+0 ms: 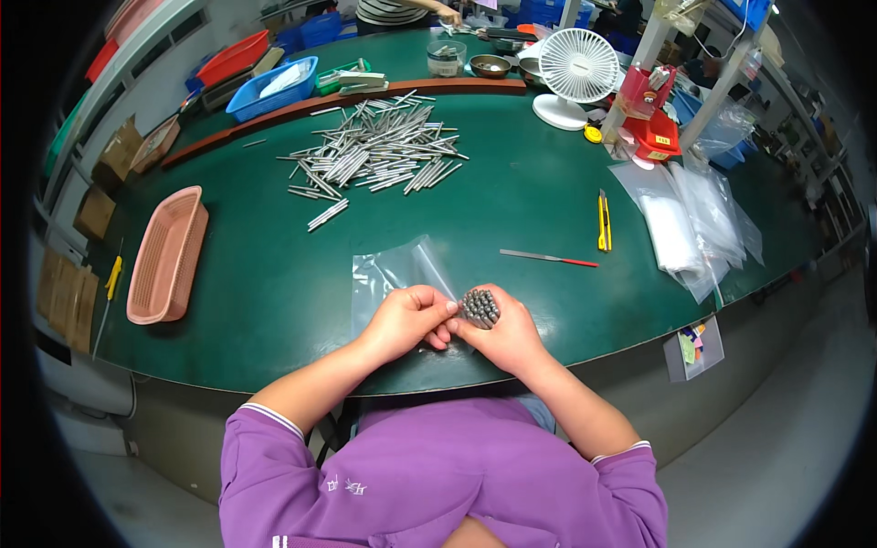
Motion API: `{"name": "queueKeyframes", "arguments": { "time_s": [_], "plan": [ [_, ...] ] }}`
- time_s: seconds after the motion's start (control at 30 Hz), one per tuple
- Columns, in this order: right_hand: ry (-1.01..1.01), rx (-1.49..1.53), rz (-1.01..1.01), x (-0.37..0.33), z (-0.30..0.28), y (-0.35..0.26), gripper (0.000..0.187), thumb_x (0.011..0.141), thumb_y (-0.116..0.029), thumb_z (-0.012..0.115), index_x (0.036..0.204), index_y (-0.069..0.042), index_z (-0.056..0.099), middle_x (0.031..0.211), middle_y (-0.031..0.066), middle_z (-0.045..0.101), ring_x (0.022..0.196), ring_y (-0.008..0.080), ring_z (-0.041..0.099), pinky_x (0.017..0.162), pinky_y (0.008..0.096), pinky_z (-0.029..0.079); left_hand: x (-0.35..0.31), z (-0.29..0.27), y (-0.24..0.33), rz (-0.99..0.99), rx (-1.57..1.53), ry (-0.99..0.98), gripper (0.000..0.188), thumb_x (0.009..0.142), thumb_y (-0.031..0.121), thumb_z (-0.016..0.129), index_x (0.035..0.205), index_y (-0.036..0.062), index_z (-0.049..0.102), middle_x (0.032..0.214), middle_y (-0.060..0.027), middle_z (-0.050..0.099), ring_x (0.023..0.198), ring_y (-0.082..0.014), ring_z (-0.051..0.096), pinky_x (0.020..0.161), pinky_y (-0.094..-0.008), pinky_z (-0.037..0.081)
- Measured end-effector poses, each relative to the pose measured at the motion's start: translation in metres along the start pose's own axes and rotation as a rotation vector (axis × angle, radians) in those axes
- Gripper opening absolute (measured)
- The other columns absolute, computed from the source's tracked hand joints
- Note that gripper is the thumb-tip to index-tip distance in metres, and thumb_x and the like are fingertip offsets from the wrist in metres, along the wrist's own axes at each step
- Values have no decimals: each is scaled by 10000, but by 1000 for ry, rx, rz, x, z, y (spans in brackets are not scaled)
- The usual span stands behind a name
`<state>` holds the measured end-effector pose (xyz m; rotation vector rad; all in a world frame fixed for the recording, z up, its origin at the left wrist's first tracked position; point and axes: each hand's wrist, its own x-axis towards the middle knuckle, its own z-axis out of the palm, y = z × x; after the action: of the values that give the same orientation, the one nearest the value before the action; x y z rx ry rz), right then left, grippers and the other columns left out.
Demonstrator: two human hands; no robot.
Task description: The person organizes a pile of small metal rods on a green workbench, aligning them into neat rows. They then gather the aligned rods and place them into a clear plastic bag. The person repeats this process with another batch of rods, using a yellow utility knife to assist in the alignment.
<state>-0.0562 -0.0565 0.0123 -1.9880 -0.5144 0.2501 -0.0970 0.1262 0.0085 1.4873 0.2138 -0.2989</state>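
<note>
My right hand [508, 334] is closed round a bundle of thin metal rods [480, 309], their ends pointing up. Beside it, my left hand [407, 321] has its thumb and forefinger pinched together against the bundle's left side. A clear plastic bag [395, 267] lies flat under and behind the left hand, and its edge runs up to the pinching fingertips. The lower part of the bundle is hidden by my right hand. Farther off, a large loose heap of similar metal rods [370, 151] is spread over the green table [274, 274].
A pink basket [167, 256] stands at left. To the right lie a red-handled file [548, 258], a yellow cutter knife [604, 221] and plastic bags [674, 228]. A white fan [577, 68] and blue tray [272, 89] stand behind. Across the table is another person [393, 13].
</note>
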Motion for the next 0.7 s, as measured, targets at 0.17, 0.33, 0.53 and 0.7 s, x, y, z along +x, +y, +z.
{"name": "queueKeyframes", "arguments": {
  "time_s": [0.17, 0.33, 0.53, 0.7],
  "plan": [
    [33, -4, -28, 4, 2, 5, 325, 797, -253, 776, 989, -27, 642, 827, 121, 705, 772, 247, 708, 697, 354, 546, 2, 1, 3, 135, 217, 10, 209, 976, 185, 618, 928, -13, 668, 743, -29, 656, 601, -81, 599, 542, -228, 513],
    [-55, 63, -41, 7, -1, 2, 274, 799, -228, 758, 924, -11, 648, 794, 133, 696, 730, 235, 698, 671, 357, 542, 3, -2, 8, 98, 331, 53, 216, 978, 193, 612, 905, 3, 681, 727, -18, 646, 603, -70, 586, 539, -219, 496],
    [-20, 28, 8, 16, -3, 4, 282, 772, -232, 749, 874, 7, 641, 735, 122, 679, 682, 202, 673, 642, 354, 528, 7, -1, 2, 121, 229, 2, 224, 972, 206, 621, 875, 12, 674, 707, -20, 634, 589, -77, 571, 525, -237, 470],
    [5, -114, -78, 21, -4, 4, 284, 757, -255, 726, 829, 2, 630, 758, 177, 679, 730, 349, 686, 665, 426, 531, 13, -9, -9, 460, 591, 13, 193, 949, 175, 626, 877, -2, 645, 710, -86, 608, 631, -177, 585, 582, -331, 473]
  ]
}}
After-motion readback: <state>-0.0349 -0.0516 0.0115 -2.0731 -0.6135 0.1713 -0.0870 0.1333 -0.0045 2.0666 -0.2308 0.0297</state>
